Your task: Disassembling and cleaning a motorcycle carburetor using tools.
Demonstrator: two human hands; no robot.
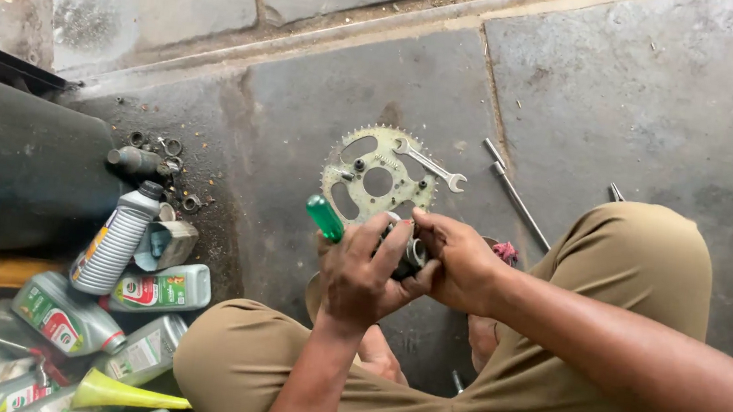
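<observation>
1. My left hand (359,274) was clamped round a green-handled screwdriver (325,217) and a small dark metal part (411,255), held over my knees.
2. My right hand (457,262) pinched the same part from the other side.
3. Sprocket (377,178) lay off on the stone floor (654,101) w/ a spanner (431,164) across it, so strip-down looked done.
4. Refit not started, I judged; washers (173,147) lay loose nr the oil bottles (118,247).

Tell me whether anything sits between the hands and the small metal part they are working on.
Nothing visible does. The left hand and right hand both grip the small metal part directly; the green-handled screwdriver is also in the left hand.
</observation>
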